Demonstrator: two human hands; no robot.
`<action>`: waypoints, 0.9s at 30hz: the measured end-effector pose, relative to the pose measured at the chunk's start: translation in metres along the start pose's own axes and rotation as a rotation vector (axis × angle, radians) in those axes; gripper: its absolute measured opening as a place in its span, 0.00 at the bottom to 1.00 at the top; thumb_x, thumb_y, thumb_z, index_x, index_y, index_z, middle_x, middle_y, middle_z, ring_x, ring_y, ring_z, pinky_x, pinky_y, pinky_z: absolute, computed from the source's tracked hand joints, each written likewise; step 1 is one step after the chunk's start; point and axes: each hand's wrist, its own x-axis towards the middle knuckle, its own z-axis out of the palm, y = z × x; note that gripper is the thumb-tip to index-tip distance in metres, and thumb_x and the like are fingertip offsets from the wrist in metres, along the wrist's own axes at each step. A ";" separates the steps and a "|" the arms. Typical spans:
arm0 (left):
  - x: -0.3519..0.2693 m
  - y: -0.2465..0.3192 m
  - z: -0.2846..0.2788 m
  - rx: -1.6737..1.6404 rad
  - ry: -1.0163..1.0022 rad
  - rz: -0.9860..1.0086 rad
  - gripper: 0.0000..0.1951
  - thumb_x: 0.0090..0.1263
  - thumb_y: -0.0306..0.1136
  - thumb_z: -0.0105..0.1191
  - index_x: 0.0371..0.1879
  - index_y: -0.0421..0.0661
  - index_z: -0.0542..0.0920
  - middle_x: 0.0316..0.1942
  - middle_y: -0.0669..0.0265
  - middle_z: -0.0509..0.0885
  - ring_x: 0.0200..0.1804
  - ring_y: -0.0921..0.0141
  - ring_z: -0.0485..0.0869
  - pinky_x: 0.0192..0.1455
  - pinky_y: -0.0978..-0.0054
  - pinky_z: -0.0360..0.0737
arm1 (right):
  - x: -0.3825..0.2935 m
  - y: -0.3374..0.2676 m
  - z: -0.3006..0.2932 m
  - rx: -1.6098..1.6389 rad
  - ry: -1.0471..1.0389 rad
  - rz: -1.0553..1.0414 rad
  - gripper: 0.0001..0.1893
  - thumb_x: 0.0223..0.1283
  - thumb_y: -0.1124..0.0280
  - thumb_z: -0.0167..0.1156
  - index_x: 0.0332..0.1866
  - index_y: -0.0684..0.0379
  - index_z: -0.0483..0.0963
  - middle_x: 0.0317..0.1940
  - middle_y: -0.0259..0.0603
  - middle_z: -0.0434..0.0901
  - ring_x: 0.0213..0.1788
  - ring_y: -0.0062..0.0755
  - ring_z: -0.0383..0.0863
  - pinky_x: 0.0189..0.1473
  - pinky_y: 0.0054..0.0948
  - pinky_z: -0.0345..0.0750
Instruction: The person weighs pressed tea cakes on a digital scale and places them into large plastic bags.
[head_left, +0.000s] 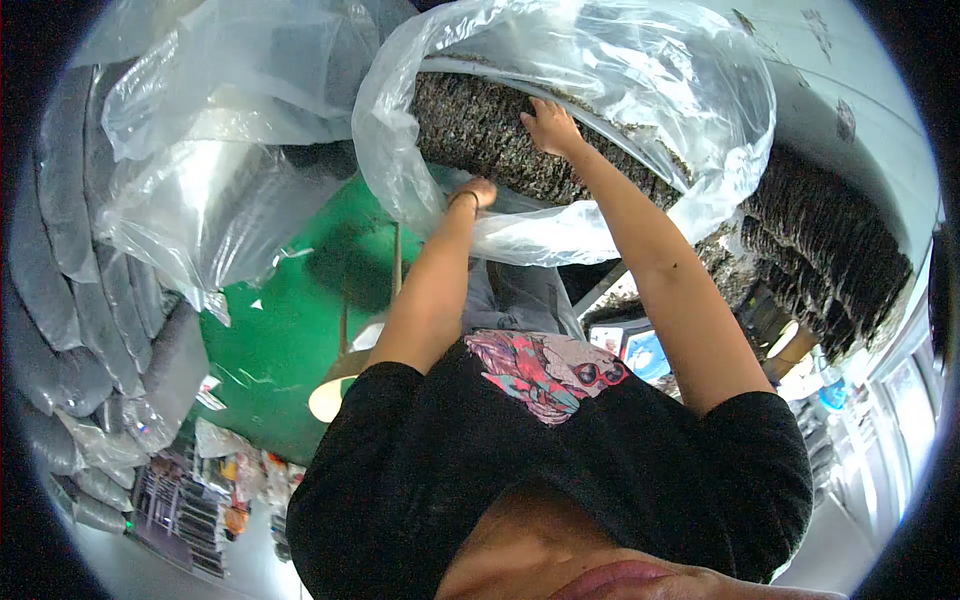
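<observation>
A large clear plastic bag (379, 112) lies with its wide mouth towards me. Inside it is a thick stack of dark, rough-edged sheets (472, 124), which look like dried seaweed. My right hand (553, 129) reaches through the mouth and rests against the stack, thumb and fingers apart. Lower and to the left, my left hand (480, 193) is at the stack's near edge, just inside the bag's rim. A dark band circles that wrist. The left fingertips are hidden, so whether they grip the stack or the plastic cannot be seen.
More dark sheets stand in layered stacks (825, 232) on the right, on a pale surface. Filled clear bags (67, 195) are piled at the far left, with loose plastic sheeting (247, 75) nearby. A stool (341, 382) stands on the green floor (262, 390) beside me.
</observation>
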 end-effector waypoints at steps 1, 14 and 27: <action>0.007 0.003 -0.005 -0.423 -0.106 -0.166 0.21 0.78 0.36 0.37 0.52 0.31 0.79 0.58 0.41 0.81 0.51 0.54 0.87 0.52 0.58 0.86 | 0.013 0.016 0.006 0.058 -0.029 0.008 0.33 0.75 0.47 0.48 0.73 0.62 0.63 0.69 0.59 0.69 0.72 0.57 0.68 0.73 0.48 0.65; 0.024 0.021 0.035 -2.217 -0.028 0.512 0.39 0.75 0.67 0.30 0.75 0.54 0.68 0.75 0.61 0.68 0.75 0.52 0.66 0.76 0.43 0.61 | 0.110 0.021 0.030 0.625 -0.343 -0.021 0.45 0.69 0.28 0.43 0.76 0.57 0.64 0.76 0.51 0.63 0.78 0.48 0.60 0.77 0.42 0.58; -0.146 0.057 0.019 -2.014 -0.045 0.707 0.40 0.70 0.68 0.47 0.72 0.51 0.70 0.71 0.62 0.73 0.73 0.55 0.68 0.74 0.48 0.65 | 0.033 -0.007 -0.151 0.738 -0.603 -0.228 0.21 0.69 0.52 0.54 0.54 0.57 0.80 0.52 0.35 0.80 0.56 0.27 0.76 0.65 0.30 0.69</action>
